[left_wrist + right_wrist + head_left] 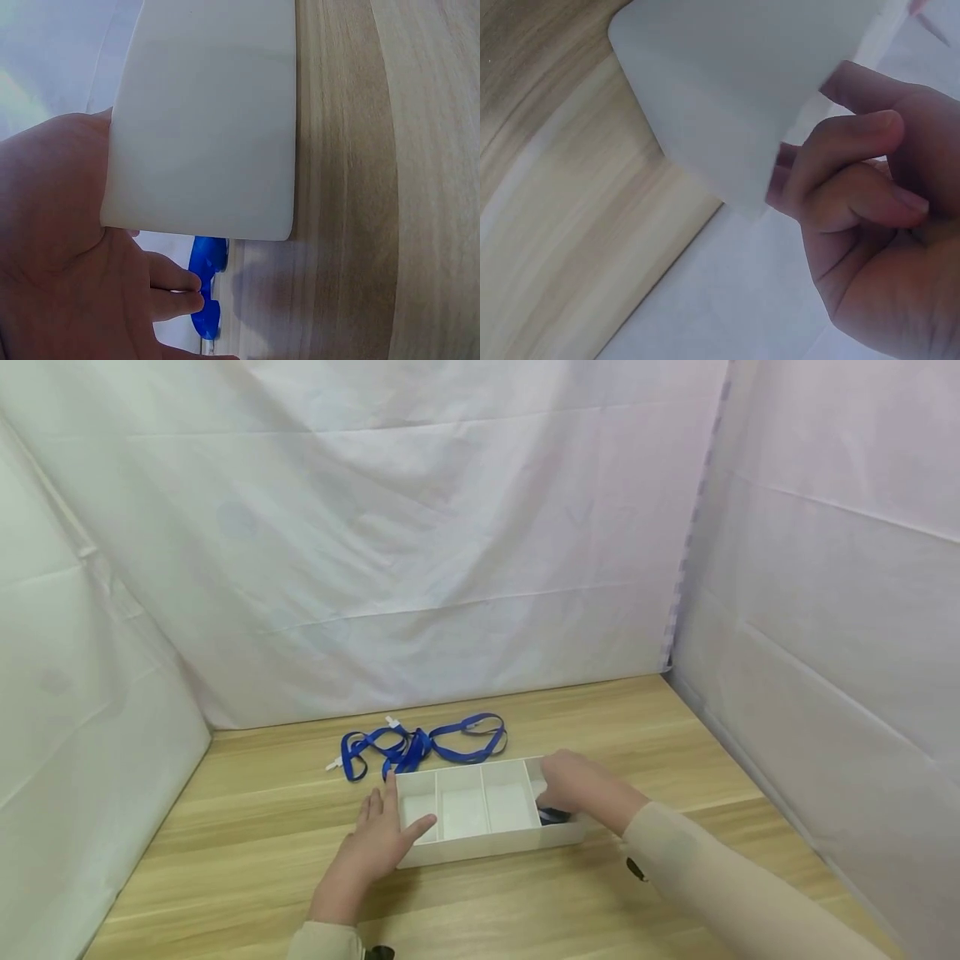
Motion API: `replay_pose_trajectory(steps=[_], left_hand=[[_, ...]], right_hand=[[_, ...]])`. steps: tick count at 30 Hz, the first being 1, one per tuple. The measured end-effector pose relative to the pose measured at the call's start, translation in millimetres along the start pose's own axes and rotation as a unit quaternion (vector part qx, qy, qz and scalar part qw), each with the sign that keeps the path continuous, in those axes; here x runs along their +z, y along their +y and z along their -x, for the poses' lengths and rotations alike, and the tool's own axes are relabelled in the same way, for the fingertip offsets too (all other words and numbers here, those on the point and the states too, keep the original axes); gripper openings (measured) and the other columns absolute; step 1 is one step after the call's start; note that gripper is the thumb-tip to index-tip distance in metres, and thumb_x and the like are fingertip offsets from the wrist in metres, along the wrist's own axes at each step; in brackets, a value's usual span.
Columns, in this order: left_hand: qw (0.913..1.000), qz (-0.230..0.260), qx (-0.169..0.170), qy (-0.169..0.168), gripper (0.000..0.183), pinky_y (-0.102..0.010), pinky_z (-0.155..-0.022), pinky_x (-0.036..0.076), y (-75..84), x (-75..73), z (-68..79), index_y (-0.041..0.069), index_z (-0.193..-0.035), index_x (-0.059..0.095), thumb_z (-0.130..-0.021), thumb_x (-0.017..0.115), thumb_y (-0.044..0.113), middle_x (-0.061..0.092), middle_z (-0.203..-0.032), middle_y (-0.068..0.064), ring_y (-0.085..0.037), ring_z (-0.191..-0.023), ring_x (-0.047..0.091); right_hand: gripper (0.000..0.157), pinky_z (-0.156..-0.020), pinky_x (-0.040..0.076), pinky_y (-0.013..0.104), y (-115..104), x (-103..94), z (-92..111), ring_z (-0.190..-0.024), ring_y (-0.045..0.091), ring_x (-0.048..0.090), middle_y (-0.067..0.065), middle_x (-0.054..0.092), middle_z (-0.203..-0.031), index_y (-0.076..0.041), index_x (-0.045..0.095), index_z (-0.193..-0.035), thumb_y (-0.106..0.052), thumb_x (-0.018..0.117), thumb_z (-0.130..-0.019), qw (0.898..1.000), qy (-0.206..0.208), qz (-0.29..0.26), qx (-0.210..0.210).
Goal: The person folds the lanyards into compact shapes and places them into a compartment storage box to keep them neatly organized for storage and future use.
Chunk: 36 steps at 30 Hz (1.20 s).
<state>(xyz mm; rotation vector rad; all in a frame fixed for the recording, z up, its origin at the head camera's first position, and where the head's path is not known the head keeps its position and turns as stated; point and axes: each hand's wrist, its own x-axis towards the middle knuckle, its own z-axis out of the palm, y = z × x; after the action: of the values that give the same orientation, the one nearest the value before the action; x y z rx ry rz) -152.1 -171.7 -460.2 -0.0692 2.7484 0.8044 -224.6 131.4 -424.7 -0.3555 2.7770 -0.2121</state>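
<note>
A white tray (487,847) with several compartments in a row stands on the table. At its left end my left hand (375,845) rests with fingers spread, the thumb over the near-left compartment; the left wrist view shows the palm (67,225) against the tray's end wall (202,127). My right hand (583,789) reaches into the rightmost compartment, over a dark band-like item (553,816). In the right wrist view this hand (877,202) has its outer fingers curled, while the fingertips inside the tray are hidden; whether they grip the item I cannot tell.
Behind the tray, blue lanyards (416,750) with white clips lie tangled on the wooden table (247,843). White cloth (450,568) hangs at the back and on both sides.
</note>
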Motion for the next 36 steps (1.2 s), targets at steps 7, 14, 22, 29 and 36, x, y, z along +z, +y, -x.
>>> replay_pose_trajectory(steps=[7,14,22,29,36], left_hand=[[0.9976,-0.069,-0.009,0.007,0.109,-0.09,-0.111,0.022,3.6,-3.4,1.8,0.002,-0.17,0.003,-0.102,0.052,0.072,0.011,-0.171,-0.039,-0.058,-0.16,0.012],[0.9909,-0.131,0.016,0.026,0.099,-0.088,-0.112,0.025,13.7,-22.2,0.0,-0.001,-0.167,0.024,-0.103,0.052,0.069,0.017,-0.173,-0.034,-0.058,-0.16,0.014],[0.9866,-0.155,0.046,0.027,0.087,-0.088,-0.114,0.022,32.0,-61.8,-9.9,0.007,-0.167,0.03,-0.105,0.052,0.064,0.018,-0.175,-0.03,-0.057,-0.16,0.016],[0.9756,-0.213,0.053,0.007,0.076,-0.085,-0.112,0.032,33.2,-88.4,-25.0,0.006,-0.166,0.032,-0.109,0.053,0.053,0.029,-0.171,-0.03,-0.056,-0.157,0.027],[0.9654,-0.247,0.08,-0.021,0.066,-0.072,-0.119,0.037,30.7,-101.3,-58.0,0.003,-0.163,0.037,-0.112,0.05,0.043,0.038,-0.168,-0.028,-0.053,-0.154,0.036]], right_hand=[[0.031,-0.058,0.055,0.029,0.8,-17.4,19.1,-0.064,0.016,0.066,0.008,0.073,-0.084,0.001,0.074,-0.1,-0.03,0.08,-0.095,0.998,-0.03,-0.061,-0.006],[0.05,-0.072,0.063,0.037,3.3,-28.7,31.9,-0.086,0.022,0.076,0.018,0.076,-0.121,0.001,0.071,-0.129,-0.035,0.08,-0.096,0.991,-0.045,-0.125,-0.03],[0.057,-0.1,0.06,0.052,0.6,-48.6,20.7,-0.12,0.036,0.071,0.021,0.072,-0.134,-0.001,0.064,-0.14,-0.04,0.075,-0.099,0.988,-0.008,-0.137,-0.073],[0.064,-0.113,0.052,0.058,-21.5,-58.3,-9.9,-0.137,0.042,0.061,0.024,0.061,-0.15,-0.003,0.05,-0.155,-0.035,0.07,-0.103,0.989,0.007,-0.11,-0.094],[0.059,-0.123,0.044,0.052,-43.3,-61.9,-57.6,-0.146,0.039,0.054,0.02,0.056,-0.157,0.001,0.05,-0.155,-0.027,0.066,-0.105,0.992,-0.017,-0.051,-0.113]])
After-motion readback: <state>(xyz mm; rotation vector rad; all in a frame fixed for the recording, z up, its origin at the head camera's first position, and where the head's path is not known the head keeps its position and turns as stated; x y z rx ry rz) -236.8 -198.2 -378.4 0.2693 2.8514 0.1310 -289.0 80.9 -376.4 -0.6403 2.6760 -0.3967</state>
